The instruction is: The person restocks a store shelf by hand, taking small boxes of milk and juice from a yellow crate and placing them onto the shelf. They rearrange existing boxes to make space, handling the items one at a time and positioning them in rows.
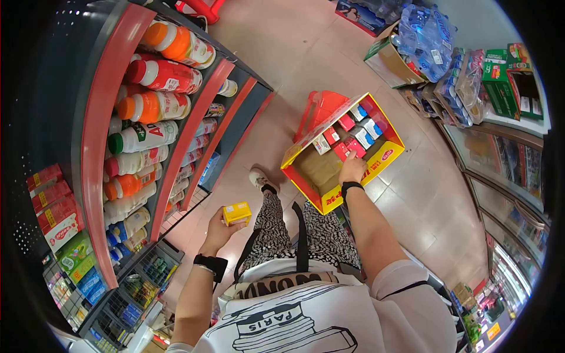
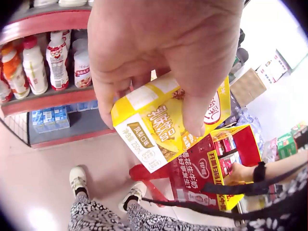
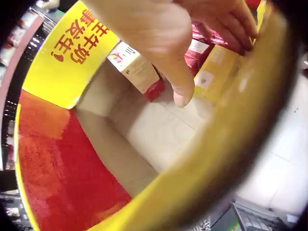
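Observation:
A yellow drink carton (image 1: 236, 213) (image 2: 163, 120) is gripped by my left hand (image 1: 219, 230) (image 2: 163, 43), thumb on its printed face and fingers on the other side. My right hand (image 1: 353, 169) (image 3: 163, 38) reaches into a yellow and red display box (image 1: 393, 154) (image 3: 67, 159). Red cartons (image 1: 346, 122) and white-and-blue cartons (image 1: 364, 137) stand in that box. The right fingertips are at a red carton (image 1: 354, 146); in the right wrist view they lie over a yellow carton (image 3: 216, 67), the thumb spread apart from it.
Bottles (image 1: 176, 76) fill the red-edged shelves (image 1: 118, 88) on the left. A red stool-like object (image 1: 318, 109) stands beyond the box. Wrapped water bottles (image 1: 426, 41), an open cardboard carton (image 1: 385, 62) and green boxes (image 1: 500, 88) are at the upper right.

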Available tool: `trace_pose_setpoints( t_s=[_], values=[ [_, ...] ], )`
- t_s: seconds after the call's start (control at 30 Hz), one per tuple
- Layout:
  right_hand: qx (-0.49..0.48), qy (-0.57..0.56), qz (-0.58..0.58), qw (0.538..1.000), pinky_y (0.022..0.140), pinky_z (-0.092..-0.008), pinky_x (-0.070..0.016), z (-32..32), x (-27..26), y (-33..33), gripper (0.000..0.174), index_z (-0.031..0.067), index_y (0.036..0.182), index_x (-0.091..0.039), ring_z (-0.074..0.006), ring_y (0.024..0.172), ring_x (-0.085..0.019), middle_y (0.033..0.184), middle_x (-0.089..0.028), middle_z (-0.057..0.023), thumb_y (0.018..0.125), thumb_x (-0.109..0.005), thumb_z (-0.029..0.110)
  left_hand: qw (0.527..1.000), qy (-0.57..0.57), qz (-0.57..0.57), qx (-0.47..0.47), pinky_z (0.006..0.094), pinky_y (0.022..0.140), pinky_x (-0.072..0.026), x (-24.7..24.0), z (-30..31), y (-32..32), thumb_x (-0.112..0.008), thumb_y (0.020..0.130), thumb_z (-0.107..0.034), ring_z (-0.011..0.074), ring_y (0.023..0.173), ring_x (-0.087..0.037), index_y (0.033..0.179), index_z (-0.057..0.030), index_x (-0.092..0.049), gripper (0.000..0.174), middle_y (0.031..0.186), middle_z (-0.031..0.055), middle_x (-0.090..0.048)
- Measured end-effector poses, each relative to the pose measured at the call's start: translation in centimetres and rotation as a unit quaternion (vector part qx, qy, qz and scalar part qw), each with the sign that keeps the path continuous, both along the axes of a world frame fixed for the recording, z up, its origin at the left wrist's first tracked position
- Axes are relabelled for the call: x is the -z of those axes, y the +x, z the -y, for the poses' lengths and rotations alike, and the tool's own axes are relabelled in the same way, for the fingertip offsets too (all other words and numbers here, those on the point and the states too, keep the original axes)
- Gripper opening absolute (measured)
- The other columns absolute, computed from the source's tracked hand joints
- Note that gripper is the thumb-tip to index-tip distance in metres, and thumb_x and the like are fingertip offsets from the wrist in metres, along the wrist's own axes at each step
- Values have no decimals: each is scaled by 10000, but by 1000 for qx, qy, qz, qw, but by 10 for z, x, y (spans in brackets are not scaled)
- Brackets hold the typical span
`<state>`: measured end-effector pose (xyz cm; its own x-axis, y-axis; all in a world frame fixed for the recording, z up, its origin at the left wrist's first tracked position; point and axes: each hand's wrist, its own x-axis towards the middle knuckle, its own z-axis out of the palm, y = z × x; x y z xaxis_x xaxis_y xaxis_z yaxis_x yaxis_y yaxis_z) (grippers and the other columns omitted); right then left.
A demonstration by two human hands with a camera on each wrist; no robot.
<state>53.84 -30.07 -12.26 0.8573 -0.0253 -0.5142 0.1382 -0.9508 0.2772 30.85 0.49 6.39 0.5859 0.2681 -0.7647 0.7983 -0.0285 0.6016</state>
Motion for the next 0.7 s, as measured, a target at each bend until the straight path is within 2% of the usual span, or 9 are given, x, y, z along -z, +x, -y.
trace_pose_setpoints(
  t_s=[0.03, 0.13, 0.17, 0.2, 0.27, 0.3, 0.37, 0.6, 0.7],
  values=[
    [-14, -9, 85, 996, 902, -396, -383, 1, 5, -5, 368, 61, 1144, -398, -276, 1009, -558, 1042, -583, -187, 847, -552, 215, 1000, 1, -1, -5, 291, 851, -480, -1, 2, 1, -779, 707, -68, 146, 961, -600, 1096, -37, -529, 463, 1037, 48, -619],
    [-27, -8, 34, 999, 917, -394, -363, 5, 0, -9, 360, 60, 1176, -378, -270, 972, -551, 999, -573, -155, 864, -508, 182, 1000, -3, 0, -16, 296, 853, -479, -4, 7, -2, -784, 705, -77, 147, 957, -600, 1098, -40, -528, 470, 1033, 48, -622],
    [-26, -11, 38, 999, 911, -398, -365, 5, 1, -7, 414, 68, 1143, -382, -270, 944, -555, 949, -571, -131, 825, -587, 238, 999, 0, -1, -32, 289, 839, -477, -4, 9, -3, -785, 698, -73, 145, 945, -601, 1064, -34, -534, 446, 1008, 55, -628],
    [-30, -11, 35, 999, 911, -398, -365, 4, -5, -7, 414, 68, 1143, -382, -270, 944, -555, 949, -571, -131, 825, -587, 238, 999, 3, -1, -48, 283, 825, -474, -4, 10, -4, -787, 691, -69, 143, 933, -603, 1031, -28, -540, 423, 983, 61, -634],
    [-7, 40, -4, 999, 902, -392, -373, -1, -28, 0, 555, 64, 1104, -388, -272, 953, -556, 967, -577, -141, 728, -702, 327, 999, 6, -1, -50, 285, 826, -473, -6, 13, -4, -788, 691, -74, 144, 933, -603, 1029, -28, -540, 422, 979, 62, -636],
    [-12, 40, -4, 999, 902, -392, -373, -3, -29, 0, 555, 64, 1104, -388, -272, 953, -556, 967, -577, -141, 728, -702, 327, 999, 11, 1, -49, 287, 826, -472, -7, 13, -4, -790, 691, -80, 144, 932, -603, 1026, -28, -540, 421, 975, 63, -637],
    [12, 84, -26, 996, 898, -389, -380, -4, -32, -2, 681, 59, 1063, -401, -281, 961, -557, 982, -583, -151, 616, -780, 407, 998, 10, 6, -57, 289, 826, -471, -4, 13, -9, -790, 692, -84, 146, 929, -605, 1023, -29, -541, 418, 974, 63, -639],
    [19, 176, -28, 984, 889, -419, -417, 5, -45, -4, 735, 7, 1039, -454, -342, 940, -558, 984, -583, -191, 569, -790, 461, 997, 26, 17, -73, 285, 831, -463, -13, 11, -3, -802, 680, -109, 151, 931, -608, 1050, -39, -549, 454, 993, 61, -644],
    [13, 231, -66, 971, 828, -432, -459, 14, -66, 1, 719, -13, 1004, -500, -356, 936, -560, 997, -580, -199, 548, -798, 457, 995, 31, 51, -81, 284, 842, -457, -22, 7, 3, -802, 678, -114, 154, 939, -605, 1093, -37, -550, 492, 1014, 56, -642]
  ],
)
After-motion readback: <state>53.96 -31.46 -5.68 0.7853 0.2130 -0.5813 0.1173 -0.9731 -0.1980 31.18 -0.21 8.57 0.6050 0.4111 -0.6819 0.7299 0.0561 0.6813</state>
